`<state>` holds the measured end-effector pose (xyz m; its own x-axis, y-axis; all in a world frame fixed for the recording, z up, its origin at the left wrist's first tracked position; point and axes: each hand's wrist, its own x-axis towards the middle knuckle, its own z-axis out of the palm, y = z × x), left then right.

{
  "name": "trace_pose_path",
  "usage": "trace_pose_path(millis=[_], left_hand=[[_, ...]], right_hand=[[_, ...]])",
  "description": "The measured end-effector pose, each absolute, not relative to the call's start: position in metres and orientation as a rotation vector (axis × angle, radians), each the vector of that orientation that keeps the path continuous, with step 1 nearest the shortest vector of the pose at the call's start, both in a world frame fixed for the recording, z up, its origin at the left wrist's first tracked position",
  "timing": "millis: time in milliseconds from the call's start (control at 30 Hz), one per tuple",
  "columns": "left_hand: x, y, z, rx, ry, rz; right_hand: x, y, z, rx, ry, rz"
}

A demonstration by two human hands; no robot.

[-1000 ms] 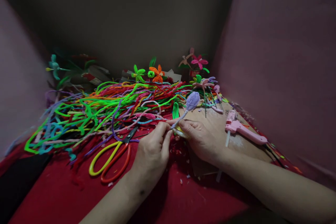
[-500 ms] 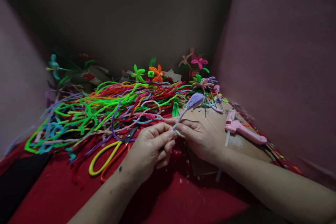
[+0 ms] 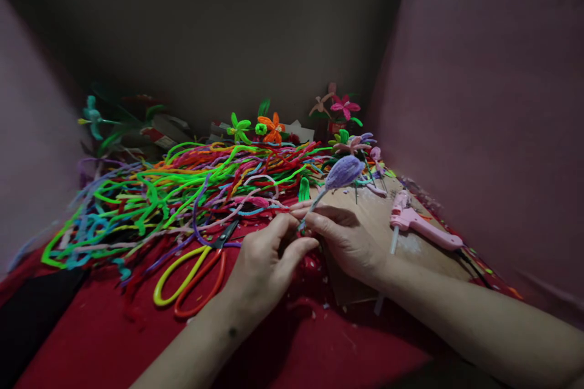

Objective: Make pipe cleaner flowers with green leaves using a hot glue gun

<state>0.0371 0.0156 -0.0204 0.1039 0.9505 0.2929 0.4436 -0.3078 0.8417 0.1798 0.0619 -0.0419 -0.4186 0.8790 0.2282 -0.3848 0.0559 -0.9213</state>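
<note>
A light purple pipe-cleaner flower bud [image 3: 344, 172] on a thin fuzzy stem tilts up and to the right between my hands. My right hand [image 3: 349, 240] pinches the stem low down, thumb in front and fingers behind. Curled around the stem's lower end is my left hand [image 3: 267, 261], its thumb reaching across to the right. My fingers hide the end of the stem. Scissors [image 3: 201, 276] with one yellow and one red handle lie left of my left hand, blades pointing away.
A large heap of multicoloured pipe cleaners [image 3: 182, 188] covers the back left of the red cloth [image 3: 283, 352]. At right, a pink glue gun [image 3: 424, 225] rests on a cardboard sheet [image 3: 374, 219]. Finished flowers, including an orange one [image 3: 272, 128], stand behind. Walls close in the sides.
The bud has turned, showing a broader side, and moved slightly up and right. My left thumb has slid right, apart from the index finger. The scissors' red handle is now uncovered.
</note>
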Motion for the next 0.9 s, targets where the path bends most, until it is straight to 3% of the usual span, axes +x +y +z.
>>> trace_pose_path(millis=[200, 600, 900], left_hand=[[0.037, 0.015, -0.031, 2.186, 1.466, 1.258], [0.036, 0.019, -0.011, 1.015, 1.059, 1.065], [0.036, 0.019, -0.009, 0.966, 0.956, 0.946]], right_hand=[[0.18, 0.06, -0.045, -0.621, -1.314, 1.57], [0.182, 0.063, -0.041, -0.527, -1.427, 1.648], [0.184, 0.061, -0.038, -0.573, -1.483, 1.549]])
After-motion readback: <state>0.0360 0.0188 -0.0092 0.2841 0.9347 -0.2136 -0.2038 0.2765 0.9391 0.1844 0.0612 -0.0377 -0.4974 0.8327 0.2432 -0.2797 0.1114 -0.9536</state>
